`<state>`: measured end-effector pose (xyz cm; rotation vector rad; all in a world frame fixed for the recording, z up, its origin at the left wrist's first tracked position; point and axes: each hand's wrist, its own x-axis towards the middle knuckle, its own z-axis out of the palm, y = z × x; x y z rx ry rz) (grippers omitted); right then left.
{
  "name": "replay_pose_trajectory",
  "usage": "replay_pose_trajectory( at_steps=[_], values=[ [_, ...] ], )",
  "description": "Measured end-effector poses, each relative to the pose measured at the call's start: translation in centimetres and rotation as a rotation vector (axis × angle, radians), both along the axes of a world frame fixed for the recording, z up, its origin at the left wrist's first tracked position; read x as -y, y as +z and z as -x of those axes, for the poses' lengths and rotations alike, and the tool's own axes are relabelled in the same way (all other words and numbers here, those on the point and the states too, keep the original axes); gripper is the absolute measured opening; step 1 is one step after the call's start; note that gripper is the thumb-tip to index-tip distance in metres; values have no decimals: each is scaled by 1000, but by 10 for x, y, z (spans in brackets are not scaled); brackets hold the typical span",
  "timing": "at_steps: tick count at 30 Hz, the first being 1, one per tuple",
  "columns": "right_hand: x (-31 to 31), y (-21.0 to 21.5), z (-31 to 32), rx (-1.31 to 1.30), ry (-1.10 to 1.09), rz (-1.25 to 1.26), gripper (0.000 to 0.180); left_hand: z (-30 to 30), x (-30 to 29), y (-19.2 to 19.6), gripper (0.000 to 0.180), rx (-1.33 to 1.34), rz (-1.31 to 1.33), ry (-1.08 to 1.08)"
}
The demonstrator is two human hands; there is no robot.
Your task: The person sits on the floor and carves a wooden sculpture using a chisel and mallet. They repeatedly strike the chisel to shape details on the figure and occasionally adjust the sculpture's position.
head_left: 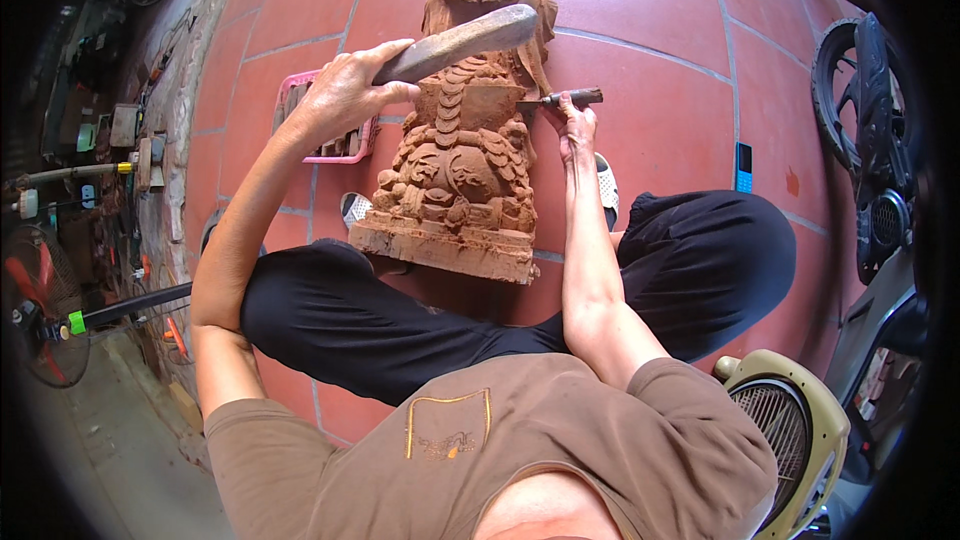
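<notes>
Statue (462,155), carved reddish wood, figure in layered armour on a rectangular plinth; lies leaning on the red tiled floor (660,130) between the seated person's crossed legs, plinth nearest the lap, head pointing away.

Handling: judged heavy and stiff; fine raised scales and ornament look liable to chip. Best taken by the plain plinth or the broad flanks, not the detailed front.

Left hand (345,95): fingers wrapped closed around the handle of a wooden mallet (460,40), raised above the statue's chest, head of the mallet over the statue's upper part.

Right hand (577,130): pinching a chisel (560,98) by its shank, held roughly level, tip touching the statue's right flank at mid-height.

Surroundings, placed from the statue:
- Pink plastic basket (300,90), just beside its left, partly behind the left hand; contents unclear.
- White sandals (606,180), one each side of the plinth, partly under the legs.
- Blue mobile phone (743,167), on the tiles well to the right.
- Motorbike (870,140), further right, at the rim.
- Cream fan (790,430), near the person's right hip.
- Red-bladed fan (40,305) and cluttered tools, well to the left along the wall.

Obstructions: the person's own knees flank the plinth closely; the basket crowds the left side.
</notes>
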<state>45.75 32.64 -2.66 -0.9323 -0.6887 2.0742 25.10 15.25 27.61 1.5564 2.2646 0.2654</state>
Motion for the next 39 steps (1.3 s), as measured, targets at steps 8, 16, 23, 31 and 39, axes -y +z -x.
replay_pose_trajectory(
  at_steps=[8, 16, 23, 31, 39],
  values=[
    [9, 14, -13, -40, 56, -35, 21, 4, -2, -3, 69, 22, -14, -14],
    [23, 27, -3, -223, 114, -66, 20, 9, 15, -3, 70, 61, -7, 39],
    [41, 40, 13, -177, -11, -83, 16, 20, 32, -13, 66, 31, -3, 11],
    [38, 16, -6, -103, -138, -28, 19, 14, 45, 3, 65, 93, 1, 65],
    [40, 32, 12, -191, -114, -52, 17, 17, 46, 0, 64, 102, -31, 40]
  ],
)
